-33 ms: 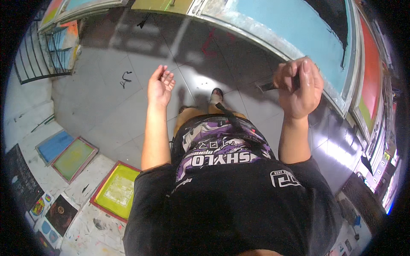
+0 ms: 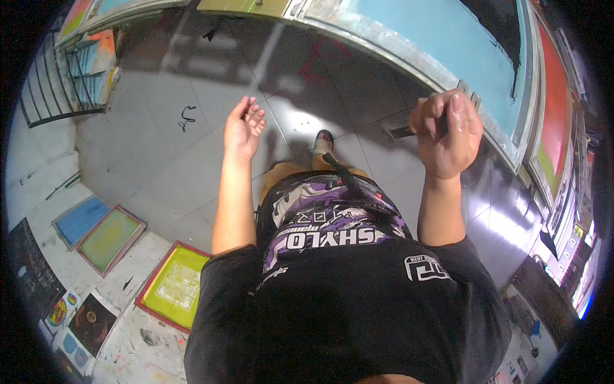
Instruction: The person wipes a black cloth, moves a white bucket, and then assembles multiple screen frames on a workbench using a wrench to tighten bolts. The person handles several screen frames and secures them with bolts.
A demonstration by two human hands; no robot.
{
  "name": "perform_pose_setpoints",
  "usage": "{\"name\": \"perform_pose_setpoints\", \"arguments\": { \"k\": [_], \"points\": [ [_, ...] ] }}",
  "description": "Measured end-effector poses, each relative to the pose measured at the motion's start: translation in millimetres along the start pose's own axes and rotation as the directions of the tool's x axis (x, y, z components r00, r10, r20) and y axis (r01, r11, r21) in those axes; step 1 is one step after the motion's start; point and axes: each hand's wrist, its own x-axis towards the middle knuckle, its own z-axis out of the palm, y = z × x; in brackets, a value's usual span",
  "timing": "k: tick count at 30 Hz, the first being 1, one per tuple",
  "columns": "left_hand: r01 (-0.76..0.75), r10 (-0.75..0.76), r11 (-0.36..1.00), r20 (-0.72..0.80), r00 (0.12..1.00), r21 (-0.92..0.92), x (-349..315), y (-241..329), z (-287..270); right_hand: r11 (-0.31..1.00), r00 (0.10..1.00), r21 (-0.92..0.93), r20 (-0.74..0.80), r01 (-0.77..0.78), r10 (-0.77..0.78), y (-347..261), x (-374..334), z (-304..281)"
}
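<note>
My left hand (image 2: pixel 245 130) is held over the floor with its palm up. Its fingers are loosely curled and apart, and nothing is in them. At the right, my right hand (image 2: pixel 451 137) is closed around a dark-handled tool (image 2: pixel 442 123), most of it hidden by the fingers. A flat dark strip with a paler end (image 2: pixel 401 132) shows left of this hand; I cannot tell whether it belongs to the tool. A grey metal piece (image 2: pixel 462 86) shows just above the knuckles. Behind the hand is the edge of a large framed light-blue screen (image 2: pixel 409 45).
An orange-red framed panel (image 2: pixel 555 109) stands at the far right. Lower left, a yellow-green framed screen (image 2: pixel 176 286), a green one (image 2: pixel 112 238) and a blue panel (image 2: pixel 82 219) lie on a stained white surface. A black wire rack (image 2: pixel 48 96) is at the left. Grey tiles (image 2: pixel 153 166) cover the floor.
The view has shifted very slightly. More of the grey metal piece shows above my right hand; both hands keep nearly the same pose.
</note>
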Motion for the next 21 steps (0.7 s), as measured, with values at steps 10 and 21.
{"name": "perform_pose_setpoints", "arguments": {
  "k": [10,21],
  "points": [
    [-0.666,0.047,0.442,0.726,0.686,0.601,-38,-58,-30,0.842,0.818,0.217,-0.212,-0.494,0.535,161,-93,15],
    [0.465,-0.406,0.711,-0.231,0.884,0.528,69,-294,-214,0.071,0.541,-0.791,-0.348,-0.608,0.766,372,-190,-74]
  ]
}}
